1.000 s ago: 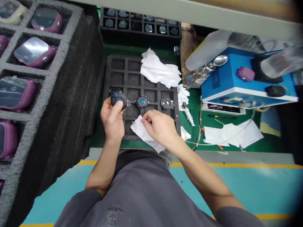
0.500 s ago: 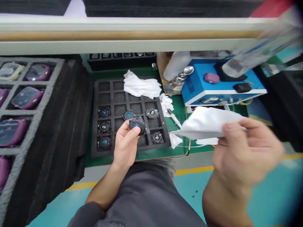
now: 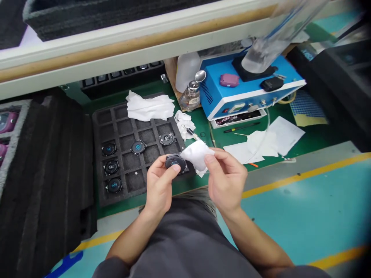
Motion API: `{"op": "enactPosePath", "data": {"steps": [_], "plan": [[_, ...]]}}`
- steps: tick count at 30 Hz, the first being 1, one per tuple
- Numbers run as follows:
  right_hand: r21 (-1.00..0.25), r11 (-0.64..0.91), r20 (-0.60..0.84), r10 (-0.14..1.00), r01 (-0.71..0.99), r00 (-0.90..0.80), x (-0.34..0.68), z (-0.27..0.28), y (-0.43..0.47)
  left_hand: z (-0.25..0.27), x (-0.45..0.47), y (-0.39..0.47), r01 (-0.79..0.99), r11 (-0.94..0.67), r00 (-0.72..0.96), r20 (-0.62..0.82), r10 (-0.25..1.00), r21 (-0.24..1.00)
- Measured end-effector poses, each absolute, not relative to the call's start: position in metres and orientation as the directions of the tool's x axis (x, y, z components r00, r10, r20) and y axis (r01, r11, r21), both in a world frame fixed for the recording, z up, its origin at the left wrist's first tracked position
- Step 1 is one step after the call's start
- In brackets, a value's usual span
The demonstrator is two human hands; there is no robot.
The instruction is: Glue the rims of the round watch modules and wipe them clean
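My left hand (image 3: 160, 183) grips a round black watch (image 3: 175, 163) between thumb and fingers, just above the near edge of the black foam tray (image 3: 120, 133). A white wipe (image 3: 198, 154) is pinched in my right hand (image 3: 226, 177); its left tip comes up to the watch's side, and I cannot tell whether they touch. Several similar round watches lie in the tray, such as one watch (image 3: 138, 147) in a middle slot and another watch (image 3: 114, 185) at the lower left. Another white cloth (image 3: 150, 107) rests over the tray's far slots.
A glass pump bottle (image 3: 191, 94) stands beside a blue box (image 3: 255, 90) carrying a purple watch case (image 3: 229, 80) and a clear tube. White sheets (image 3: 282, 133) and a pen (image 3: 242, 127) lie at right. Stacked foam trays (image 3: 49, 162) rise at left, under a shelf edge (image 3: 130, 46).
My right hand has brought the wipe leftward to the watch in my left hand. The camera view has turned and shifted, showing more of the bench's right side.
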State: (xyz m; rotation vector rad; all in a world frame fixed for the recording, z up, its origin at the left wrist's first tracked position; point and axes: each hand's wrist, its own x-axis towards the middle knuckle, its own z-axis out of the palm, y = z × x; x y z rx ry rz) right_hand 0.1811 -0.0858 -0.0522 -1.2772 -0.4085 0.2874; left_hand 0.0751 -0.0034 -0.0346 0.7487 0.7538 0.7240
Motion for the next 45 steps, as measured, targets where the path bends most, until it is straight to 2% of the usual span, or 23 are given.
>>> {"op": "enactPosePath", "data": {"steps": [4,11,15,21,29,34,37,39,42,45], "plan": [[-0.956,0.269,0.225,0.428,0.114,0.875,0.175,-0.053,-0.084,-0.035,0.079,-0.006,-0.296,0.523,0.513,-0.329,0.793,0.799],[-0.971,0.156,0.226,0.361,0.181,0.905,0.18,-0.048,-0.085,-0.033,0.077,-0.005,-0.282,0.568,0.532,-0.367,0.763,0.773],[-0.956,0.07,0.284,0.46,0.284,0.841,0.181,-0.045,-0.086,-0.031,0.076,-0.004,-0.252,0.611,0.565,-0.398,0.723,0.751],[-0.884,0.082,0.408,0.62,0.461,0.67,0.179,-0.042,-0.088,-0.03,0.073,-0.001,-0.234,0.609,0.572,-0.399,0.717,0.758],[-0.719,0.12,0.564,0.677,0.685,0.473,0.182,-0.042,-0.091,-0.035,0.07,0.0,-0.24,0.568,0.528,-0.385,0.757,0.787],[-0.713,0.049,0.522,0.702,0.699,0.484,0.18,-0.047,-0.093,-0.04,0.071,-0.004,-0.226,0.522,0.466,-0.38,0.799,0.822],[-0.749,0.013,0.471,0.713,0.663,0.519,0.179,-0.05,-0.096,-0.045,0.075,-0.005,-0.218,0.506,0.435,-0.381,0.816,0.835],[-0.815,-0.03,0.394,0.704,0.579,0.591,0.18,-0.051,-0.097,-0.049,0.078,-0.002,-0.223,0.494,0.414,-0.377,0.828,0.84],[-0.963,-0.058,0.173,0.621,0.264,0.765,0.184,-0.05,-0.095,-0.053,0.08,0.004,-0.257,0.465,0.362,-0.362,0.859,0.847],[-0.986,0.079,-0.072,0.582,-0.144,0.81,0.191,-0.046,-0.089,-0.051,0.077,0.011,-0.32,0.434,0.333,-0.329,0.884,0.842]]}}
